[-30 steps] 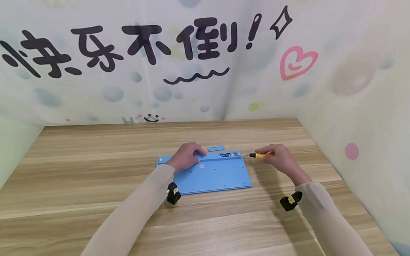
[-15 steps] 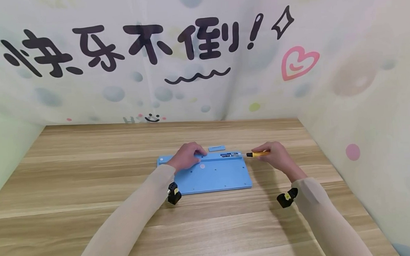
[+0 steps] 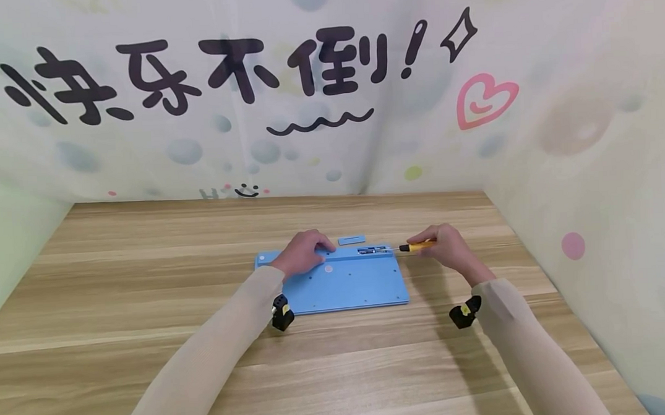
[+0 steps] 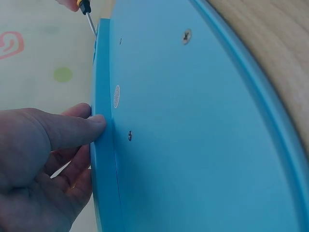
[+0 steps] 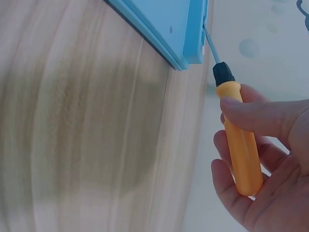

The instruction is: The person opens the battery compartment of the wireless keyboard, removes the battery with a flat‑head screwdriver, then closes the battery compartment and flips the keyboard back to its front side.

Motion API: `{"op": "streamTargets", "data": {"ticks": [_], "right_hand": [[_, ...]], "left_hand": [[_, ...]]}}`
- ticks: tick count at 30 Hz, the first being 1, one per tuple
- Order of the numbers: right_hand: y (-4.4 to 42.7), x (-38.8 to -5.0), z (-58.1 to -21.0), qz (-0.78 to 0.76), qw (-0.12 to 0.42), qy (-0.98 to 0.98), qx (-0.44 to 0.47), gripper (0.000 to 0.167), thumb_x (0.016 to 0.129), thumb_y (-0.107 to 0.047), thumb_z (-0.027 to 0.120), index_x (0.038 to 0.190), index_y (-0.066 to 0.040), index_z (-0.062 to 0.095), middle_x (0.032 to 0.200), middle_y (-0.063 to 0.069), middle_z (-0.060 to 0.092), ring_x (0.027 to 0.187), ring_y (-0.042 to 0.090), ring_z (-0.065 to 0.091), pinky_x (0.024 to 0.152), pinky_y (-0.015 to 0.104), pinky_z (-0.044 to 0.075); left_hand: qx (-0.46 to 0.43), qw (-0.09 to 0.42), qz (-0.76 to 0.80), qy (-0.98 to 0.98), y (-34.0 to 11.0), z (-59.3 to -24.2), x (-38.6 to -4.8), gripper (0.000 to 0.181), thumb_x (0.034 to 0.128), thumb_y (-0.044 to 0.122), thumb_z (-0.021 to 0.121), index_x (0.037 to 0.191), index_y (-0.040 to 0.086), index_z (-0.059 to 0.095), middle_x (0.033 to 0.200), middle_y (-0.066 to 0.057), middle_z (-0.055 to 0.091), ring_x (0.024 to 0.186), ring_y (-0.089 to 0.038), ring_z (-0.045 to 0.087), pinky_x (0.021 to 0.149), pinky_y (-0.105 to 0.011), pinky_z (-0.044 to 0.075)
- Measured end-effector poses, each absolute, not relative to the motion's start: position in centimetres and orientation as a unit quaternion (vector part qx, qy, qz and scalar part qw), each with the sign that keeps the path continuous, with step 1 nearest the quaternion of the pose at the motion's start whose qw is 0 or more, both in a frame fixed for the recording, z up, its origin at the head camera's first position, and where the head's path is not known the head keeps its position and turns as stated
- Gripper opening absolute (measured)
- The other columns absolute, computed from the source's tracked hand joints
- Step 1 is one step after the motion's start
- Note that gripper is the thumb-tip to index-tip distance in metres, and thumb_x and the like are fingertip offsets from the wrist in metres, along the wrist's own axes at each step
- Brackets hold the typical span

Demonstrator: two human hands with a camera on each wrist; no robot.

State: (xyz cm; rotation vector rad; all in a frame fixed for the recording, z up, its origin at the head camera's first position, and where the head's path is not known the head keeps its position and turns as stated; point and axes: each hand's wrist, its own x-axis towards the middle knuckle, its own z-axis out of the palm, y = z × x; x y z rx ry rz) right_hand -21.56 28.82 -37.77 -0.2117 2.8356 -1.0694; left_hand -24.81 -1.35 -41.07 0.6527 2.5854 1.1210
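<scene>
A blue keyboard [image 3: 344,287] lies underside up on the table, with small screws in its back and a raised ridge along its far edge. My left hand [image 3: 301,252] grips that ridge, thumb on top and fingers behind it, as the left wrist view shows. Near the ridge's right end a battery compartment [image 3: 366,251] is uncovered, with a battery in it. My right hand [image 3: 448,247] holds a screwdriver [image 5: 240,145] by its yellow handle, thumb along the side. The screwdriver's thin shaft points left into the compartment; its very tip is too small to make out.
Just behind the keyboard lies a small blue battery cover [image 3: 351,239] with a slot. The wood-grain table [image 3: 339,368] meets a printed cloth backdrop [image 3: 185,152] at the back and side. Black wrist cameras [image 3: 282,313] sit at both sleeves.
My right hand has moved slightly left and away from me, bringing the screwdriver shaft from the compartment's right end further over it. The left hand, keyboard and cover stay in place.
</scene>
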Motion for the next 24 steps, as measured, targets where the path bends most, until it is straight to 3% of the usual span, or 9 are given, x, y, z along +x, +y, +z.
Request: {"op": "streamTargets", "data": {"ticks": [13,24], "right_hand": [[28.6,-22.3,-37.2,-0.307,0.059,0.945,-0.097,0.027,0.077,0.01,0.065,0.101,-0.001,0.07,0.104,0.017,0.064,0.098,0.033,0.055,0.079,0.044,0.049],[27.8,-24.2,-35.5,-0.234,0.095,0.957,-0.146,0.024,0.076,0.013,0.064,0.096,0.002,0.07,0.1,0.019,0.066,0.096,0.034,0.059,0.079,0.043,0.05]], "left_hand": [[0.227,0.122,0.384,0.887,-1.4,-41.3,-25.0,0.023,0.085,-0.005,0.059,0.105,0.005,0.067,0.106,-0.006,0.061,0.106,-0.021,0.053,0.093,-0.035,0.042],[0.23,0.122,0.381,0.887,-1.4,-41.1,-24.9,0.023,0.0845,-0.005,0.06,0.105,0.004,0.067,0.106,-0.006,0.061,0.106,-0.022,0.054,0.092,-0.035,0.042]]}}
